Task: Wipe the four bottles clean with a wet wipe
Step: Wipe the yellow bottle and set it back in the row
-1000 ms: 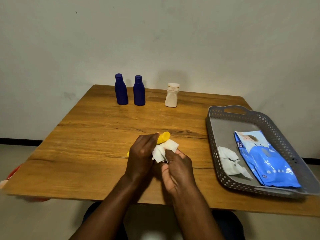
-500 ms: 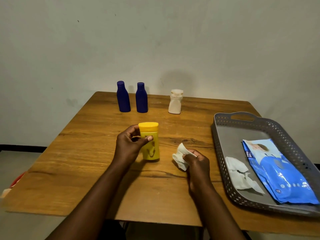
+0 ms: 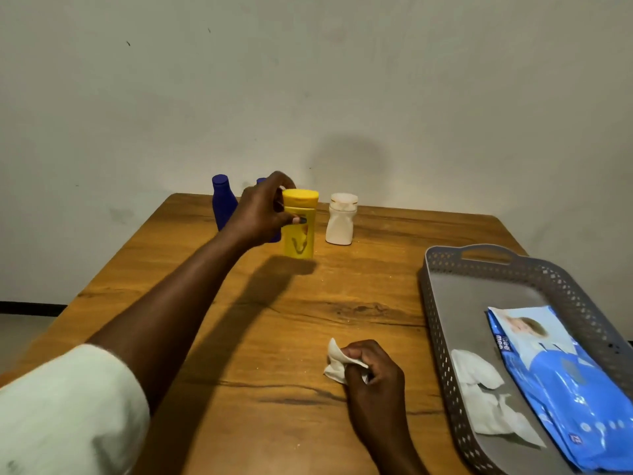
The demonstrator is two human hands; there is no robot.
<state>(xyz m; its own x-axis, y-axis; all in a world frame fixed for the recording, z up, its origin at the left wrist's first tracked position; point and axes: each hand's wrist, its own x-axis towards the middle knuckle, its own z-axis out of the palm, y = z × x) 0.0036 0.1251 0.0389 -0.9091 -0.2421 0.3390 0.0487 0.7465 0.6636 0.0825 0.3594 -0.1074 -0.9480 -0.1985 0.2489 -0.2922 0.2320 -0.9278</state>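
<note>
L hand (image 3: 263,209) grip pinches yellow bottle (image 3: 299,225) upright at counter (image 3: 239,337) 12 o'clock, probably to park it w/ the row by white bottle (image 3: 340,219); R hand (image 3: 371,368) grip pinches wet wipe (image 3: 337,363) at 5 o'clock, ready for reuse.

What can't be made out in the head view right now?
- Second blue bottle: mostly hidden behind the left hand.
- Yellow bottle: base contact with table unclear.
- Wipes packet: cut off at the frame's edge.
- Wet wipe: partly hidden inside the right hand.
</note>
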